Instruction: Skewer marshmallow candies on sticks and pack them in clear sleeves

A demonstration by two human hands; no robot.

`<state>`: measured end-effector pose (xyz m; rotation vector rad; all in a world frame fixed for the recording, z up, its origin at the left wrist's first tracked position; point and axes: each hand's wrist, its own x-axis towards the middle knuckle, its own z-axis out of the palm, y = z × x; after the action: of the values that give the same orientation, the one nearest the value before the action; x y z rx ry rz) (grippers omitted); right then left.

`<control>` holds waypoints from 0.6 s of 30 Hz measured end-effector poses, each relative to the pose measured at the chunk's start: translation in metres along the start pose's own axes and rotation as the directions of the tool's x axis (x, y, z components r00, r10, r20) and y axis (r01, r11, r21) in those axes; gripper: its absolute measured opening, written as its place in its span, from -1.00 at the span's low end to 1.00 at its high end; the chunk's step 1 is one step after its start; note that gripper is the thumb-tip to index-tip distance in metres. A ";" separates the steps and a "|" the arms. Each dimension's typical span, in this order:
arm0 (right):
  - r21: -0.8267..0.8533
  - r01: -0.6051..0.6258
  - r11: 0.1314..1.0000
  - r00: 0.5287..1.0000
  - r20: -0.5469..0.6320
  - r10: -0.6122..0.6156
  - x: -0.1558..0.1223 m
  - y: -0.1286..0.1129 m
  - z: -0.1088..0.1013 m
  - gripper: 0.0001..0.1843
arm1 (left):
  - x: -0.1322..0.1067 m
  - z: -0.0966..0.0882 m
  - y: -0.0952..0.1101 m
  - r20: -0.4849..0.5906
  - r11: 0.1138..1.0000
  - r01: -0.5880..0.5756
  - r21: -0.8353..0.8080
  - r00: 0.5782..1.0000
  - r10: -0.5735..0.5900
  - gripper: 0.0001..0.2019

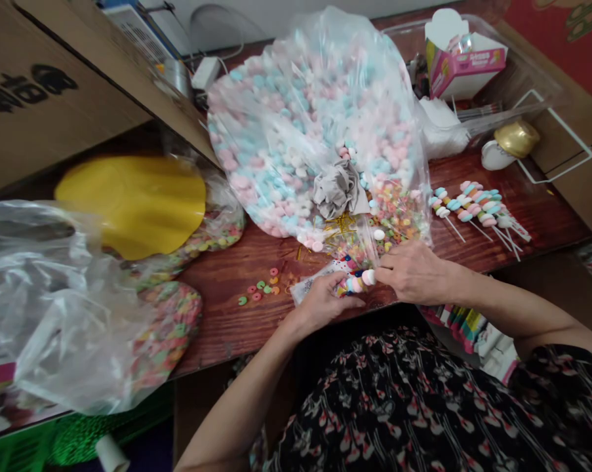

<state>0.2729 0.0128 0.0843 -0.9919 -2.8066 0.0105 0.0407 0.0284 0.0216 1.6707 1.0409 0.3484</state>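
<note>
Near the table's front edge, my left hand (328,300) is closed around a candy skewer (358,282) of pink, white and blue marshmallows. A colourful dotted wrapper (343,263) shows by its left end. My right hand (408,272) has its fingers pressed together at the skewer's right end; what they pinch is hidden. Just beyond lie gold twist ties (342,224) and a clear bag of ring candies (398,210). Behind these spreads a large clear bag of pastel marshmallows (286,124), with a crumpled grey cloth or paper (339,189) at its front.
Several finished-looking candy skewers (482,203) lie at right, near a gold-coloured cup (516,139). A clear tray (532,85) holds a pink box (467,69). Loose ring candies (260,286), a yellow sheet (133,203) and plastic bags (69,308) lie left, below a cardboard box (79,85).
</note>
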 end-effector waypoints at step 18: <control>-0.027 0.156 0.987 0.824 -0.548 -0.145 -0.004 0.009 0.016 -0.85 | -0.001 -0.060 0.018 0.381 0.988 0.050 -0.144 0.925 0.009 -0.15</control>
<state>0.2796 0.0183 0.0670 -0.6299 -2.3296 -0.2311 0.0078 0.0651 0.0603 1.5125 0.7213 0.0778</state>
